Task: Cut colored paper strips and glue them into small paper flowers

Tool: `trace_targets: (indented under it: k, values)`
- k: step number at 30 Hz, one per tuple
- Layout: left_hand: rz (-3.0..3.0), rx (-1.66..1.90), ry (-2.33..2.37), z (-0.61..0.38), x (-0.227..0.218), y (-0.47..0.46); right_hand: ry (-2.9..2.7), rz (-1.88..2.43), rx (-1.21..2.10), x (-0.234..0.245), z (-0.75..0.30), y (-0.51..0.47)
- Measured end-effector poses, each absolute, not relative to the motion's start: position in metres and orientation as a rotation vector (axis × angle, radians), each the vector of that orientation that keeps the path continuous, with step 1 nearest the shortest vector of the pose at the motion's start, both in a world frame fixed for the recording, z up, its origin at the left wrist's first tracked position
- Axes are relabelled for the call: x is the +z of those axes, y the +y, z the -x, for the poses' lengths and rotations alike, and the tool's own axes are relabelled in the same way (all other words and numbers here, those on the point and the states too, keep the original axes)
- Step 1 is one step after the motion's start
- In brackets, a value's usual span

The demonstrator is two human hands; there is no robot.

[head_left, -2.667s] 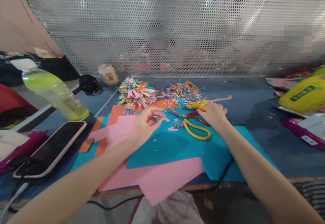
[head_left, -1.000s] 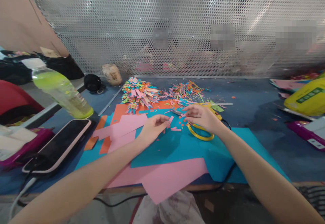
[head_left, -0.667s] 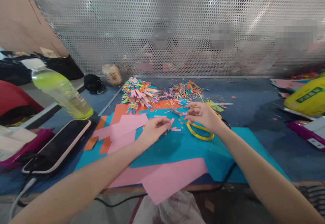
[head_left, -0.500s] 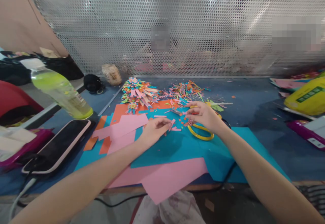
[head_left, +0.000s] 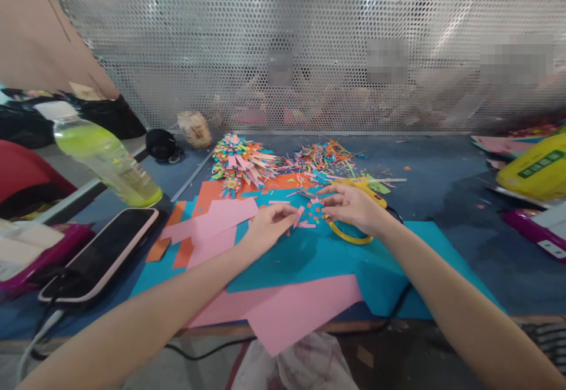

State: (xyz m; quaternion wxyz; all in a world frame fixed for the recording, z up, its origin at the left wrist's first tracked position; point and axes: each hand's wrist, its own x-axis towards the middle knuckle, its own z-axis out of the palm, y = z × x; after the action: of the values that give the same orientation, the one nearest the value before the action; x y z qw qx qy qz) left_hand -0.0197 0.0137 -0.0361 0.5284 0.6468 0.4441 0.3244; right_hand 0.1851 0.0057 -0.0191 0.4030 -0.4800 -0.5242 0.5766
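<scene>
Pinched between the thumb and fingers of my left hand (head_left: 276, 222) is a small pink paper strip (head_left: 299, 215). My right hand (head_left: 351, 206) is curled at the edge of a small blue and orange paper flower (head_left: 315, 210), which it seems to grip by the fingertips. Partly under the right hand lie scissors with yellow handles (head_left: 354, 238). Just behind that hand is a yellow glue gun (head_left: 365, 186). Both hands are over a blue paper sheet (head_left: 283, 260), with a few cut pink strips (head_left: 279, 202) on it.
Finished layered paper flowers (head_left: 243, 163) are piled at the back, beside a heap of thin paper shreds (head_left: 325, 155). Pink sheets (head_left: 305, 310) overhang the front edge. A phone (head_left: 104, 254) and a green drink bottle (head_left: 106, 157) stand left; a yellow packet (head_left: 537, 169) lies right.
The paper flower has shifted slightly left and turned its face more toward me. My right fingers have moved a little. My left hand stays still with the pink strip.
</scene>
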Motion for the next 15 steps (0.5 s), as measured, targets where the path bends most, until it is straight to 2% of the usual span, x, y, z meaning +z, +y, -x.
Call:
trace_targets:
  k: [15]
  values:
    - [-1.497, 0.804, 0.79, 0.016, -0.044, 0.011, -1.457, 1.179, 1.311, -0.019, -0.187, 0.006]
